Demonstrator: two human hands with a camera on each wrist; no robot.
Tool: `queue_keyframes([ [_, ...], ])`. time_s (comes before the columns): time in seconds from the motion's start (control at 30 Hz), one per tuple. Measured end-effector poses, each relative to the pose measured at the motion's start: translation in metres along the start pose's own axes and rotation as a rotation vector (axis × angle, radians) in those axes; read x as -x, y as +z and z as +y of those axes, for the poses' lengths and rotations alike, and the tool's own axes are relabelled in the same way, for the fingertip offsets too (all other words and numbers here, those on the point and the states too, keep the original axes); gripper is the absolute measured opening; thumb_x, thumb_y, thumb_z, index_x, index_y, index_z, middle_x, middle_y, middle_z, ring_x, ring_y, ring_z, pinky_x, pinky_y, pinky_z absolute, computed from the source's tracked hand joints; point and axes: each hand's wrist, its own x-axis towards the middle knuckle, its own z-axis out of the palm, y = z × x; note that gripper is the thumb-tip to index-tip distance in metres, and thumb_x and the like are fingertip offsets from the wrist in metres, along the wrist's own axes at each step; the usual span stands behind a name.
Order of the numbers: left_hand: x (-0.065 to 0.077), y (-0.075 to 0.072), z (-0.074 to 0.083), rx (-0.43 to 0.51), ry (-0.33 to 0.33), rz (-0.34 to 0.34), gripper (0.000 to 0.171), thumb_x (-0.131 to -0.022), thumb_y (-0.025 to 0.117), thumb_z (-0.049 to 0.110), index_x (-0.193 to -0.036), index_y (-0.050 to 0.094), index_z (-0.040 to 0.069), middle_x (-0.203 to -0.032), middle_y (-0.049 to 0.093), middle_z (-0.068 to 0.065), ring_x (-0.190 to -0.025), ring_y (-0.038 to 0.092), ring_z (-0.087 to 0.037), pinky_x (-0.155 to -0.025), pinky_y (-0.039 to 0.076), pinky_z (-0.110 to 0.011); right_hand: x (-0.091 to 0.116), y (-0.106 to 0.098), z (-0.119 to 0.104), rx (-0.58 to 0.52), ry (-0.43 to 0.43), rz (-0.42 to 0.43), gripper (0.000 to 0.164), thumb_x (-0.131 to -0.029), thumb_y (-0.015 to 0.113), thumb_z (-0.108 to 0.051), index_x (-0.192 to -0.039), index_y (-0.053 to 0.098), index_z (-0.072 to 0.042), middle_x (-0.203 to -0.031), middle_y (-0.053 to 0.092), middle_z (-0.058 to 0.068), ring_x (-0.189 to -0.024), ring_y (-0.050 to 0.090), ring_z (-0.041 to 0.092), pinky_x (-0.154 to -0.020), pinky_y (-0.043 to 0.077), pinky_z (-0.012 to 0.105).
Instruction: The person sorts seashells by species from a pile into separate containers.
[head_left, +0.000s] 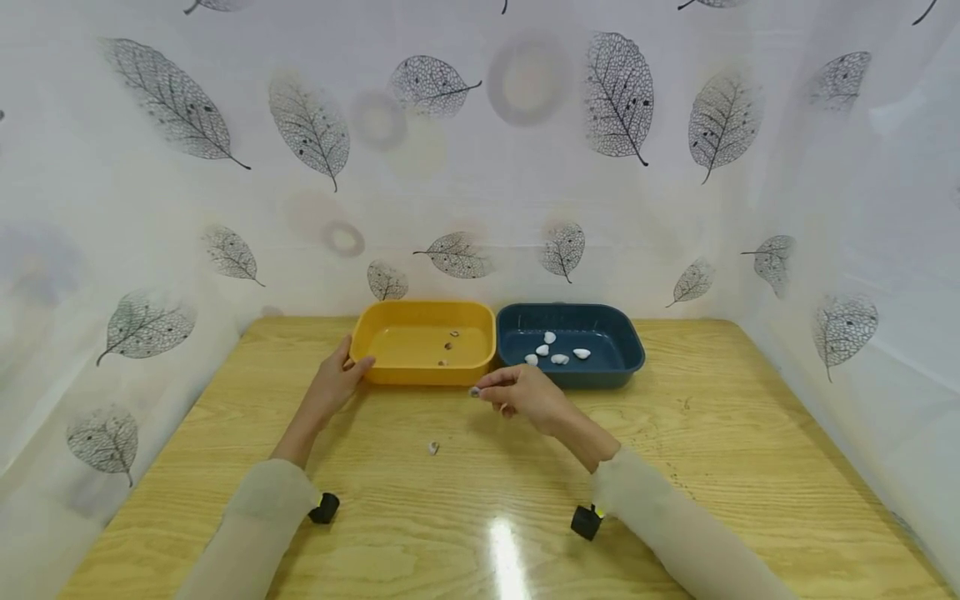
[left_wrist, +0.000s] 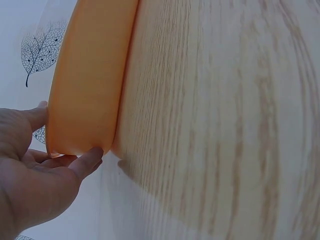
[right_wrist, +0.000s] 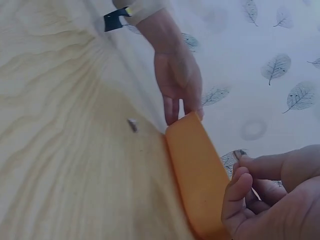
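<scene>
My right hand [head_left: 528, 398] pinches a small dark seashell [head_left: 475, 392] between thumb and fingertips, just in front of the yellow tray's right front corner. That shell also shows at the fingertips in the right wrist view. At the left end of the yellow tray [head_left: 423, 377], my left hand [head_left: 335, 383] grips the rim and wall, thumb near the front corner. Inside this tray lie three small brownish shells [head_left: 448, 346]. Another small shell [head_left: 433, 447] lies on the table in front of it, and the right wrist view shows it beside the tray.
A dark blue tray [head_left: 626, 372] stands against the yellow tray's right side and holds several white shells [head_left: 559, 359]. Both trays sit at the back edge of the wooden table [head_left: 420, 525]. Behind it hangs a pale curtain [head_left: 465, 183] printed with leaves.
</scene>
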Motion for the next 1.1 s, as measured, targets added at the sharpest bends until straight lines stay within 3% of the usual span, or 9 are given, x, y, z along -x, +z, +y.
queue_keyframes([
  [0.2,-0.001,0.0,-0.003,0.005,0.004,0.002,0.081,-0.111,0.049,0.032,-0.163,-0.005,0.001,-0.167,0.01,-0.029,-0.152,0.02,-0.045,-0.119,0.03,-0.052,-0.013,0.0,-0.017,-0.048,0.026,0.078,0.017,-0.1,0.069,-0.008,-0.111,0.076,0.003,-0.09,0.071,0.012,-0.071,0.058,0.019,-0.063,0.052,0.027],
  [0.4,-0.002,0.0,-0.004,0.01,0.003,0.011,0.08,-0.111,0.05,0.029,-0.163,-0.004,0.001,-0.167,0.011,-0.029,-0.152,0.022,-0.044,-0.119,0.031,-0.051,-0.028,0.003,-0.034,-0.072,0.045,0.138,0.016,-0.099,0.07,-0.007,-0.11,0.077,0.002,-0.1,0.071,0.022,-0.064,0.058,0.015,-0.058,0.052,0.025],
  [0.6,-0.003,0.0,-0.005,-0.007,0.015,0.023,0.082,-0.111,0.05,0.033,-0.163,-0.002,-0.001,-0.167,0.012,-0.029,-0.151,0.023,-0.045,-0.12,0.031,-0.05,-0.048,0.007,-0.043,-0.077,0.044,0.191,0.017,-0.099,0.069,-0.007,-0.111,0.077,0.003,-0.085,0.068,0.008,-0.064,0.059,0.018,-0.059,0.054,0.026],
  [0.77,-0.004,0.0,-0.005,-0.019,0.018,0.03,0.08,-0.111,0.05,0.031,-0.163,0.0,-0.002,-0.166,0.013,-0.029,-0.151,0.023,-0.045,-0.12,0.029,-0.051,-0.064,0.011,-0.047,-0.125,0.071,0.227,0.017,-0.098,0.07,-0.006,-0.111,0.076,0.004,-0.092,0.071,0.009,-0.065,0.06,0.016,-0.062,0.057,0.024],
  [0.97,-0.004,0.0,-0.006,-0.025,0.019,0.027,0.079,-0.111,0.05,0.03,-0.163,0.0,-0.002,-0.166,0.014,-0.03,-0.151,0.024,-0.045,-0.12,0.03,-0.051,-0.081,0.017,-0.052,-0.223,0.077,0.229,0.018,-0.099,0.069,-0.004,-0.113,0.074,0.005,-0.111,0.071,0.018,-0.071,0.062,0.016,-0.064,0.057,0.022],
  [1.1,-0.004,0.0,-0.006,-0.021,0.022,0.025,0.08,-0.111,0.05,0.032,-0.163,-0.001,-0.002,-0.166,0.014,-0.03,-0.151,0.025,-0.044,-0.119,0.031,-0.051,-0.092,0.022,-0.055,-0.284,0.081,0.24,0.02,-0.1,0.066,-0.001,-0.117,0.072,0.007,-0.109,0.07,0.017,-0.071,0.06,0.015,-0.063,0.055,0.021],
])
